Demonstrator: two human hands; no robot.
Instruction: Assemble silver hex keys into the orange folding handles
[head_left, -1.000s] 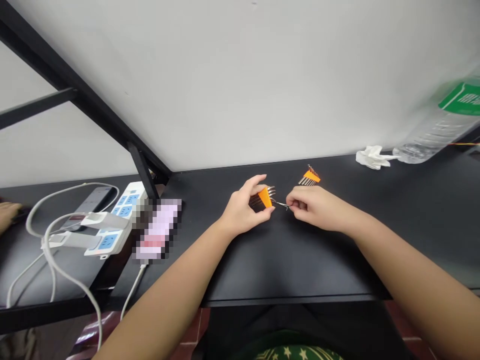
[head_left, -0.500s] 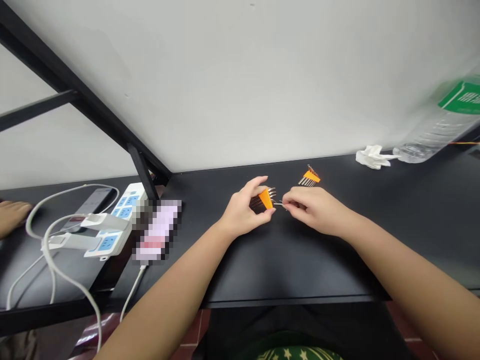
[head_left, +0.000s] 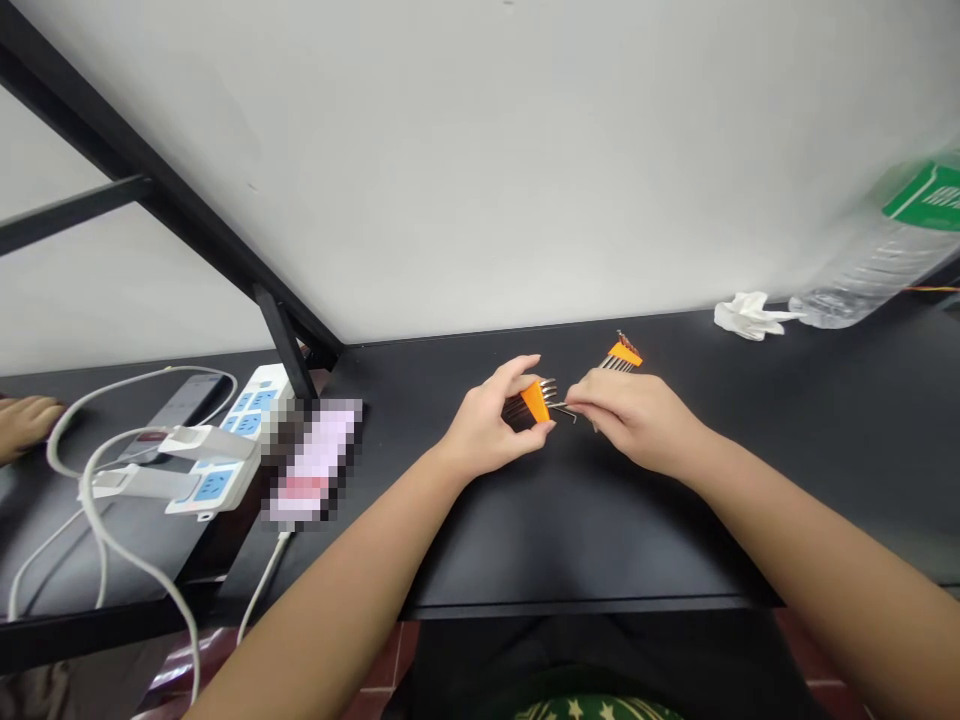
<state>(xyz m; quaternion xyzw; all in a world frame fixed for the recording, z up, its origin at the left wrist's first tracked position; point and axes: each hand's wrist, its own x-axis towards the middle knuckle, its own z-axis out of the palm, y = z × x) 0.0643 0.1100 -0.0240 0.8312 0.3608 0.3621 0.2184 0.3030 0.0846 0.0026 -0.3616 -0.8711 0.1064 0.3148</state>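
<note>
My left hand grips an orange holder between thumb and fingers, with several metal hex keys passing through it. Their bent ends point right, toward my right hand. The fingertips of that hand pinch a thin metal hex key at the holder's right side; whether its tip sits in the holder is too small to tell. Just behind my right hand, a second orange holder with several hex keys lies on the black table.
At the left are a white power strip, white cables, a pixelated phone, another phone and a person's hand. A black metal frame rises there. Crumpled tissue and a clear bottle stand back right.
My right hand has shifted slightly, and a bent key end now shows between the hands. More of the second holder's keys is visible. My left hand keeps its grip.
</note>
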